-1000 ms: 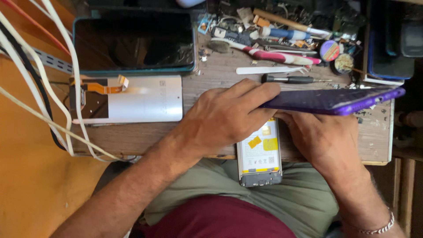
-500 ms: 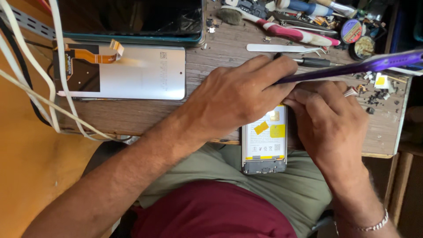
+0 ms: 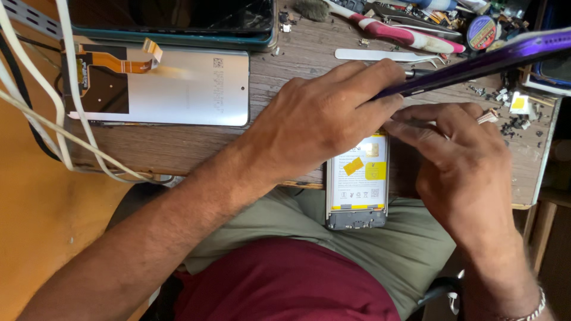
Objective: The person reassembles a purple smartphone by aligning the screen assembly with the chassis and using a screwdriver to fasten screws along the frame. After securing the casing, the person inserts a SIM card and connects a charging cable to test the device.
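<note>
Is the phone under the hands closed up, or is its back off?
Back off: the phone shows its bare white battery with yellow stickers, lying under the left hand.

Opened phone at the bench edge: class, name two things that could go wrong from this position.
The opened phone overhangs the wooden bench above the lap; it could slip off. The left hand and right hand lift the purple back cover at an angle; it might bend or crack.

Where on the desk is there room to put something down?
Bare wood shows between the silver screen panel and the left hand, and along the wooden desk's near edge below that panel. The far right corner is crowded with red-handled pliers, metal tweezers and scattered small parts.
</note>
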